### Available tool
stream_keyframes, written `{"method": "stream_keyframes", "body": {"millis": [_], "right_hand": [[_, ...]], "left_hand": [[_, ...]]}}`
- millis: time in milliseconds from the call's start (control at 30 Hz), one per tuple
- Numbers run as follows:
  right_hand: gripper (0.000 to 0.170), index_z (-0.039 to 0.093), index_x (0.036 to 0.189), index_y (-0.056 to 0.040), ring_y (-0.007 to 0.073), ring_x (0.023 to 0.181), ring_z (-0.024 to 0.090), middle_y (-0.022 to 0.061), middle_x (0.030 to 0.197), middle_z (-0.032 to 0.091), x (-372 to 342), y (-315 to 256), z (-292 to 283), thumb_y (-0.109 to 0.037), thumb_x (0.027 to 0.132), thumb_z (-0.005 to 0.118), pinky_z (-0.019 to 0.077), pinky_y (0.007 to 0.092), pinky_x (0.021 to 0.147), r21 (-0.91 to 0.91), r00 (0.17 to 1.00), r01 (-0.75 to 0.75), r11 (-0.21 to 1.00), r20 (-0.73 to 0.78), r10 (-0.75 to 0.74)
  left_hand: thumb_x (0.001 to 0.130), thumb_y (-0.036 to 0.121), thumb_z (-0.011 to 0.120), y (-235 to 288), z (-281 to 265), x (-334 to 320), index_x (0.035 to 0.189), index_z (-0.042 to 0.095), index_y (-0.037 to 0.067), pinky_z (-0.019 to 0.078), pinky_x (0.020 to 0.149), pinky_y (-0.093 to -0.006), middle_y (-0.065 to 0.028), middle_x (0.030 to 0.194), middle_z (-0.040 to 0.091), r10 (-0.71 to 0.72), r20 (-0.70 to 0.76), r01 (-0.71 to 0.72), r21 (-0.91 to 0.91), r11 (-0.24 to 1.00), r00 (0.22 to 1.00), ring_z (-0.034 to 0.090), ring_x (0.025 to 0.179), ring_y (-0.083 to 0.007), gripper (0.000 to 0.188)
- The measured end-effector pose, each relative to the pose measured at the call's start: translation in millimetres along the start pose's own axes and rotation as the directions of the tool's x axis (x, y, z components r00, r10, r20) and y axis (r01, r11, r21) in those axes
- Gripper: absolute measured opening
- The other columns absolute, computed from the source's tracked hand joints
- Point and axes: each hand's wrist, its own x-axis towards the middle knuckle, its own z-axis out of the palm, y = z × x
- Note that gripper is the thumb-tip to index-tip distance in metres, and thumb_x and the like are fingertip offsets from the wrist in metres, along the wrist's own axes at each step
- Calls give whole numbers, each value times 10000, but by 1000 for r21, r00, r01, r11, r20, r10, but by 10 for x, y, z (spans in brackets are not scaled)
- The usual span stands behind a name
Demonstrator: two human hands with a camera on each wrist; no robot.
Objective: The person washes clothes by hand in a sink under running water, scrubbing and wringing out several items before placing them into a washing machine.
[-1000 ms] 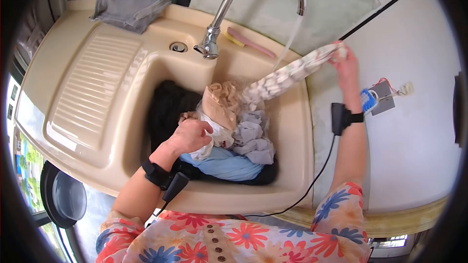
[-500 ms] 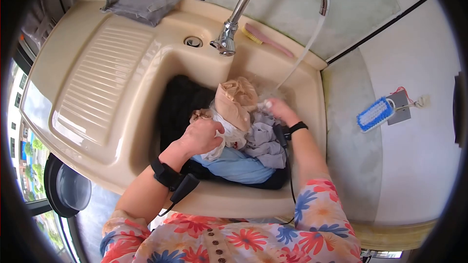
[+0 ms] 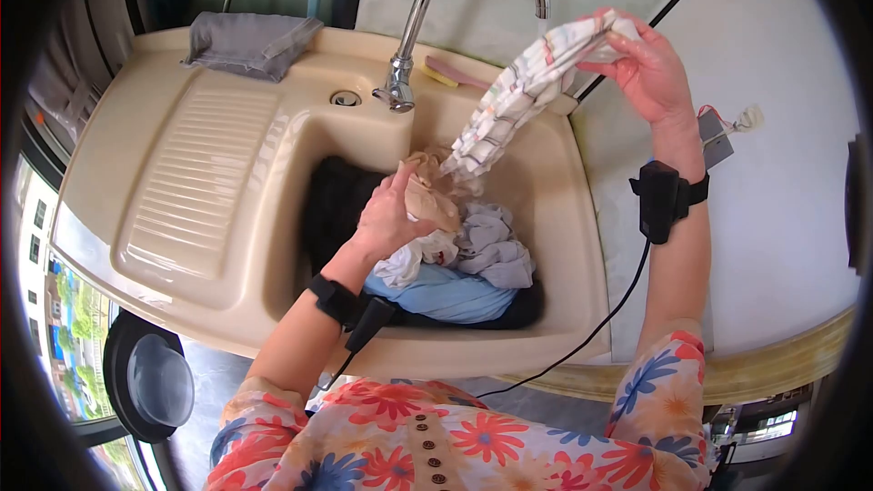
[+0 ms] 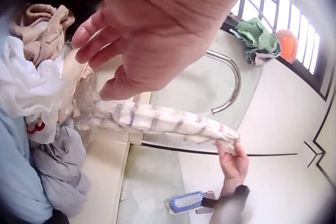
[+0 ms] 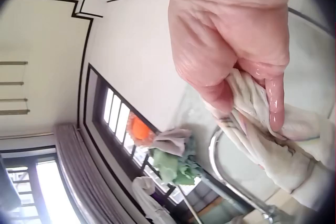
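Observation:
My right hand (image 3: 650, 77) grips one end of a white striped cloth (image 3: 518, 95) and holds it up at the right of the sink. The cloth stretches down to the pile of wet laundry, where its lower end sits by a beige garment (image 3: 438, 205). Fingers spread and relaxed, my left hand (image 3: 389, 218) hovers over the pile beside that beige garment. Around it lie a white garment (image 3: 400, 264), a grey one (image 3: 496, 245), a light blue one (image 3: 446, 295) and black fabric (image 3: 336, 200). In the right wrist view, bunched cloth passes between thumb and fingers.
A chrome faucet (image 3: 400, 91) arches over the beige sink (image 3: 564, 218). Left of the basin is a ridged washboard (image 3: 200, 182). A grey cloth (image 3: 250, 44) lies on the back rim, with a pink-handled brush (image 3: 459, 73) behind the basin. A blue-and-white brush (image 4: 186, 201) hangs on the wall.
My right hand dipped into the basin half a second ago and has risen to the upper right, pulling the striped cloth out. My left hand has lifted slightly and its fingers have straightened.

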Motion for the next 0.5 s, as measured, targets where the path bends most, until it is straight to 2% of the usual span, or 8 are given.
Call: {"method": "stream_keyframes", "body": {"millis": [133, 200, 233, 300, 333, 367, 433, 500], "right_hand": [[326, 428, 1190, 47, 296, 1053, 538, 187, 1179, 509, -41, -43, 295, -26, 873, 409, 456, 459, 890, 152, 992, 34, 988, 114, -52], [332, 422, 1195, 49, 298, 1063, 531, 190, 1188, 502, -61, -9, 406, -31, 872, 411, 449, 465, 897, 212, 989, 38, 977, 129, -66], [339, 416, 1199, 51, 300, 1072, 523, 193, 1197, 495, -75, 11, 427, -35, 872, 412, 441, 470, 904, 264, 986, 39, 964, 148, -80], [315, 455, 1168, 41, 284, 1020, 547, 166, 1140, 525, -104, 74, 390, -26, 862, 421, 467, 465, 867, 299, 991, 68, 952, 86, -98], [295, 495, 1137, 30, 267, 968, 570, 139, 1083, 555, -128, 126, 358, -17, 853, 430, 492, 460, 829, 326, 994, 96, 940, 25, -111], [295, 495, 1137, 30, 267, 968, 570, 139, 1083, 555, -172, 236, 226, -17, 853, 430, 492, 460, 829, 326, 994, 93, 941, 17, -104], [292, 504, 1140, -19, 271, 956, 574, 123, 1076, 561, -291, 606, -226, -41, 856, 439, 506, 455, 791, 368, 977, 92, 925, -212, -13], [291, 532, 1126, -57, 278, 1022, 540, 126, 1105, 553, -583, 1059, -464, -155, 853, 508, 500, 435, 795, 208, 930, -134, 969, -310, 195]], "left_hand": [[540, 252, 789, 38, 156, 279, 1316, 257, 93, 370, 951, -398, -224, 1255, 404, 63, -143, -68, -32, 997, 988, 408, 1153, -338, 954], [527, 279, 810, -12, 325, 481, 1253, 376, 57, 404, 912, -362, -193, 1152, 512, 202, -277, -301, -385, 872, 939, 490, 1079, -307, 875], [527, 279, 810, -18, 342, 509, 1253, 376, 57, 404, 912, -362, -193, 1152, 512, 202, -271, -298, -383, 874, 941, 490, 1079, -307, 875], [533, 261, 807, -9, 378, 544, 1124, 517, 21, 441, 844, -325, -144, 992, 608, 72, -14, -69, -511, 857, 997, 573, 946, -266, 701], [551, 202, 783, 8, 405, 545, 972, 600, 1, 460, 781, -290, -97, 859, 641, 32, -69, -61, -477, 877, 997, 605, 816, -221, 501], [551, 202, 783, 5, 415, 515, 972, 600, 1, 460, 781, -290, -97, 859, 641, 32, -59, -56, -479, 876, 998, 605, 816, -221, 501], [566, 175, 746, 0, 301, 457, 939, 603, 0, 455, 769, -281, -109, 885, 634, -77, 5, 62, -645, 762, 997, 594, 793, -208, 436], [560, 162, 721, -47, 165, 447, 916, 600, -8, 457, 745, -276, -115, 846, 633, -94, -14, 63, -644, 762, 995, 589, 755, -208, 413]]}}
